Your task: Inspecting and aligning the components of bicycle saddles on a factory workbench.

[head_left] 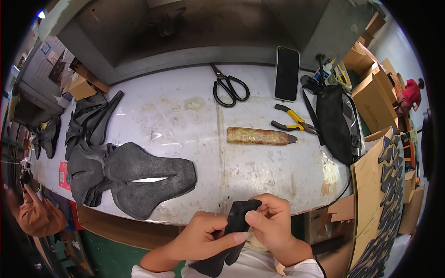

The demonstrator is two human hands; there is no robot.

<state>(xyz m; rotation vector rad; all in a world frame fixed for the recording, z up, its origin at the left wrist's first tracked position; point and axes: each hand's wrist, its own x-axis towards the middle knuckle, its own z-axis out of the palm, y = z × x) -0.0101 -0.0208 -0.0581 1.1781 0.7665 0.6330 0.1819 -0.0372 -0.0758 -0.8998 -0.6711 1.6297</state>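
Worn white workbench (pixel 185 116) ahead, with scissors (pixel 229 88), pliers (pixel 292 121) and foam saddle pads (pixel 139 178). At near edge: black foam strip (pixel 232 231) pinched by left hand (pixel 204 238) and right hand (pixel 273 222), long axis running from upper right down to lower left, both equally close.

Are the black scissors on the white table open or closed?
Closed. The black-handled scissors lie flat on the white worktable, their two blades together in one thin line, and the two handle loops sit side by side.

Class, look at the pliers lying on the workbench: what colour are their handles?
The pliers have yellow and black handles, seen best in the head view, right of centre.
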